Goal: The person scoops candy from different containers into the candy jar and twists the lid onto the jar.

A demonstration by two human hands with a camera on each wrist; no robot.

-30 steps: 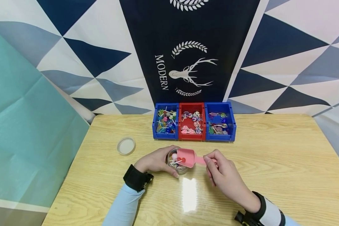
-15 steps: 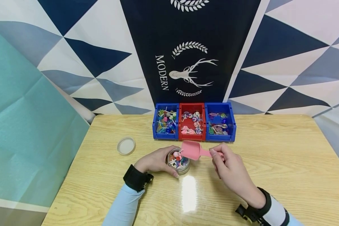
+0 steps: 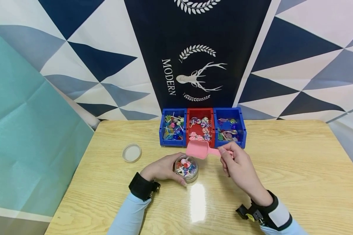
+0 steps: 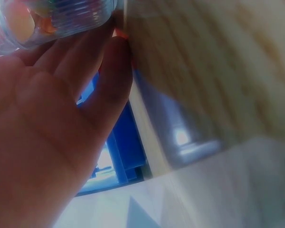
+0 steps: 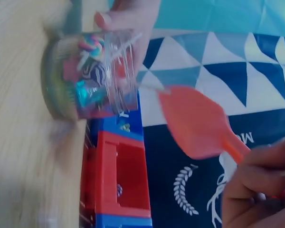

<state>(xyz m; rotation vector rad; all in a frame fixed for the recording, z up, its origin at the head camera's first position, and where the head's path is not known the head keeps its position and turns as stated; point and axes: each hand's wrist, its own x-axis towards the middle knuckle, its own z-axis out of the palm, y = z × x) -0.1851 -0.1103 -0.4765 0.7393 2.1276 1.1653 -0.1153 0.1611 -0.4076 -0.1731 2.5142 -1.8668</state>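
In the head view my left hand point(image 3: 163, 168) wraps its fingers and thumb around a small glass jar point(image 3: 192, 180) standing on the table. Colourful lollipops and candies fill the jar, a red one point(image 3: 186, 165) on top. My right hand point(image 3: 236, 161) grips the handle of a pink scoop point(image 3: 197, 149), raised above and just beyond the jar's far rim. No candy shows in the scoop in the head view. In the right wrist view, a thin white stick point(image 5: 153, 88) reaches from the jar to the scoop's edge; whether they touch is unclear. The left wrist view is blurred.
A round lid point(image 3: 132, 153) lies left of the jar. Behind stand three joined bins of candy: a left blue bin point(image 3: 172, 143), a red bin point(image 3: 197, 128) and a right blue bin point(image 3: 243, 133). A patterned wall covering rises behind the wooden table point(image 3: 297, 169).
The scoop has lifted off the jar's mouth and moved away toward the bins; candies seen at its edge earlier now lie in the jar. My left hand has stayed on the jar.
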